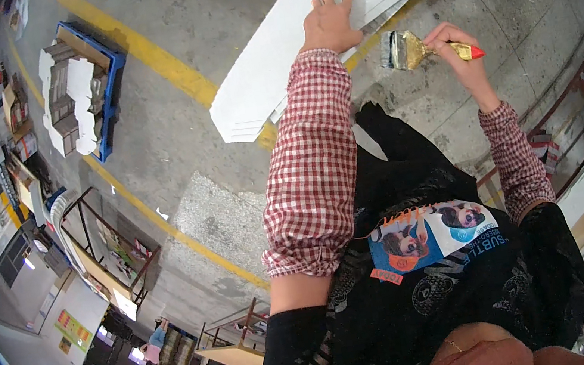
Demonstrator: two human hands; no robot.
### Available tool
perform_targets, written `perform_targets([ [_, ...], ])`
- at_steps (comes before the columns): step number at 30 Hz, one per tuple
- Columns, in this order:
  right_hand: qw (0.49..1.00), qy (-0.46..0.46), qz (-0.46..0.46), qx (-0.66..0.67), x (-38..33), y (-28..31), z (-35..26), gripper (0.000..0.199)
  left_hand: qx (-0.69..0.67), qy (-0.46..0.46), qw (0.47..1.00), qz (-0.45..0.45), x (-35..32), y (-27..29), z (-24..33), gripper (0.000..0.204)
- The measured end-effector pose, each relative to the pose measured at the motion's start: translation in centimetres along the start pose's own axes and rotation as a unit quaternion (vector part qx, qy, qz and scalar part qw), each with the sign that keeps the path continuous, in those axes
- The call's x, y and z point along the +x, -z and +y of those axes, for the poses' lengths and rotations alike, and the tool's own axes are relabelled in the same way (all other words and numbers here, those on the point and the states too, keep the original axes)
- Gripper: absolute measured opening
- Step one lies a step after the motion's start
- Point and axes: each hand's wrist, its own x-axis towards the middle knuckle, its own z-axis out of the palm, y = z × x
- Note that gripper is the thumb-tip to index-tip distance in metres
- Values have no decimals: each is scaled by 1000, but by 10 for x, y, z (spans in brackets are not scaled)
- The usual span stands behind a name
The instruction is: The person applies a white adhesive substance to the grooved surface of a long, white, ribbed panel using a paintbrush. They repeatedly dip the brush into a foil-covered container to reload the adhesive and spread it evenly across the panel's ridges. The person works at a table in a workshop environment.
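My left hand (329,24) rests on a stack of white flat sheets (267,65), which look like cardboard, near their right-hand edge. Its fingers point away from me and lie apart, with nothing visible in them. To the right, my right hand (455,52) is closed round the handle of a paintbrush (409,49). The brush has a gold-coloured body, a red handle tip and dark, wet-looking bristles smeared with something pale. Those bristles point left toward my left hand, held off the sheets over the floor. Checked sleeves cover both forearms.
Yellow lines (175,80) cross the grey concrete floor (181,146). At the far left a blue pallet (114,96) carries stacked white and grey cardboard. Metal-framed tables (94,250) stand at the left, and a rusty rail frame (559,101) runs along the right. Another person (156,344) is at lower left.
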Motion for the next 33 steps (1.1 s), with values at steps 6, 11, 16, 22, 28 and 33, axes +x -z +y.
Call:
perform_targets([
  [6, 998, -11, 43, 35, 14, 3, 11, 16, 27, 14, 1000, -2, -5, 6, -7, 84],
  [11, 997, -38, 38, 55, 17, -6, 33, 16, 23, 20, 999, -28, 0, 13, -6, 86],
  [16, 998, -23, 24, 47, 12, -10, 25, 17, 24, 27, 999, -25, -1, 9, -8, 86],
  [22, 999, 1, 26, 22, 21, -10, 15, 17, 25, 36, 998, -47, -1, 13, -3, 86],
  [28, 999, 7, -44, 9, 27, -17, 15, 14, -6, 49, 996, -76, -1, 24, 2, 85],
  [33, 999, 24, -41, -20, 31, -19, 5, 14, -14, 63, 995, -71, -6, 22, 1, 84],
])
